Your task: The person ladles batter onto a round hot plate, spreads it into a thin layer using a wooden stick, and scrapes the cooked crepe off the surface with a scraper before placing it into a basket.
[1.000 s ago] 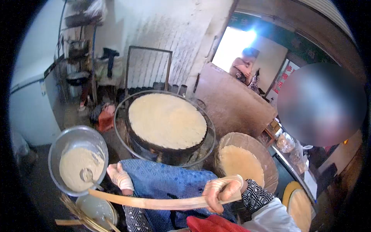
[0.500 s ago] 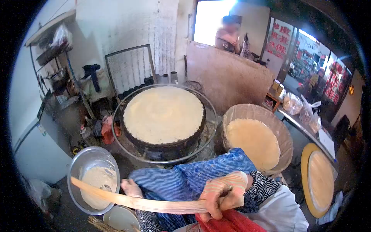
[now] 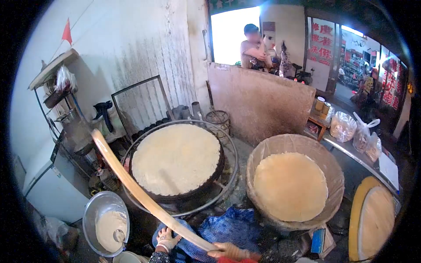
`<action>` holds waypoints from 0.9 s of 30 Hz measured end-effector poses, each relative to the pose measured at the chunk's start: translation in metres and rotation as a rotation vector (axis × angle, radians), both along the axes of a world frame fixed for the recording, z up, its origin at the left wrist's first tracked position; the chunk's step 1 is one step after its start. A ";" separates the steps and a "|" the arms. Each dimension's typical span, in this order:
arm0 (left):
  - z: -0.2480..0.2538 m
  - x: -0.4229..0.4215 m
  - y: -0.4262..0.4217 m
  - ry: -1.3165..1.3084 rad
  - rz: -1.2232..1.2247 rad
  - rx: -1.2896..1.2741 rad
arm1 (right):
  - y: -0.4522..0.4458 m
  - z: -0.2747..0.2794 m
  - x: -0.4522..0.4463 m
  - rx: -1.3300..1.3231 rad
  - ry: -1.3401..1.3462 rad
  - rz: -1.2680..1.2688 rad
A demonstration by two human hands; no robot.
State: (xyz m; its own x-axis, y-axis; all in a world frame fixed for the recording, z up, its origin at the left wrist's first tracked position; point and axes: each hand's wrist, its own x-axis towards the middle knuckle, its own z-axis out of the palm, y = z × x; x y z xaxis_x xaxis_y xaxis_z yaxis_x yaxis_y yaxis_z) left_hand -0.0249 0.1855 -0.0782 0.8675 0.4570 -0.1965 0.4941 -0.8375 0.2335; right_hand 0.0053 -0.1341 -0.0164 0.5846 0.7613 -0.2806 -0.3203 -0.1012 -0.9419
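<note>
Fingers of the right hand (image 3: 230, 251) wrap one end of the long, flat, pale wooden strip (image 3: 142, 197), presumably for reach, its length slanting up past the round black griddle (image 3: 193, 200). Left hand (image 3: 167, 240) fingers lie spread on blue patterned cloth (image 3: 232, 229), seemingly for support.

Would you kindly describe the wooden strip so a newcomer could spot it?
Find the round griddle near the wall. In front of its left side slants the strip, lower end in the right hand. Unlike the round bowl and basket nearby, it is long and narrow.
</note>
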 end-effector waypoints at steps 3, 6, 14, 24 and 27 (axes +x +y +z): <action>0.015 0.025 -0.027 0.108 0.016 0.126 | -0.002 -0.003 0.005 -0.061 0.066 -0.049; -0.014 0.047 -0.021 0.015 -0.145 0.457 | -0.033 -0.002 0.011 -0.174 0.359 -0.109; 0.085 0.087 -0.083 0.159 -0.197 0.319 | -0.110 -0.020 0.064 -0.085 -0.049 -0.237; 0.115 0.109 -0.116 -0.734 -0.564 0.266 | -0.108 -0.033 0.059 -0.296 -0.182 -0.316; 0.132 0.129 -0.119 -0.648 -0.754 0.324 | -0.109 -0.011 0.045 -0.404 -0.079 -0.205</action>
